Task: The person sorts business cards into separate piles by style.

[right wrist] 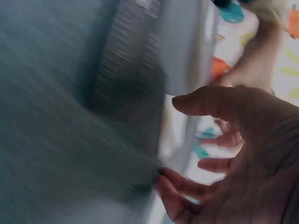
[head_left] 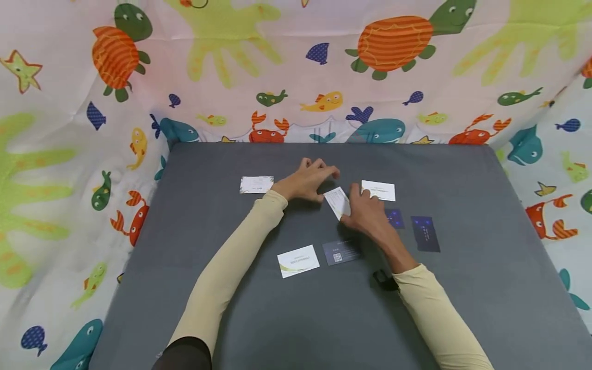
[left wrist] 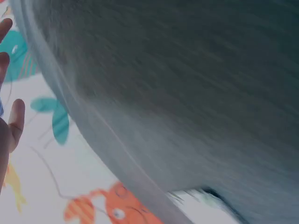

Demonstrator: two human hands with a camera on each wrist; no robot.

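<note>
White card [head_left: 337,202], tilted at an angle, sits near the middle of the grey bench [head_left: 462,308] between the two hands, and the right hand [head_left: 368,213] holds it at its near edge with the fingers curled onto it. The left hand [head_left: 307,181] rests on the bench just beyond and to the left of that card, its fingers [head_left: 319,165] bent and bunched with the tips down on the grey surface; whether they touch the card's far corner cannot be told from the head view. Both arms wear pale yellow sleeves [head_left: 231,272]. Other cards lie flat around the hands: a patterned white card [head_left: 256,184] well to the left of the left hand, a plain white card [head_left: 378,190] just beyond the right hand, a small dark blue card [head_left: 395,218] partly hidden by that hand, another dark blue card [head_left: 425,234] to its right, and nearer the person a white card with a green swoosh [head_left: 298,260] beside a grey card with a code square [head_left: 341,252]. A cloth printed with sea creatures [head_left: 393,46] (turtles, fish, crabs, whales) stands around the bench on three sides. The wrist views are blurred; the right one shows curled fingers [right wrist: 187,186] against the grey surface, the left one only an edge of the hand [left wrist: 11,126].
</note>
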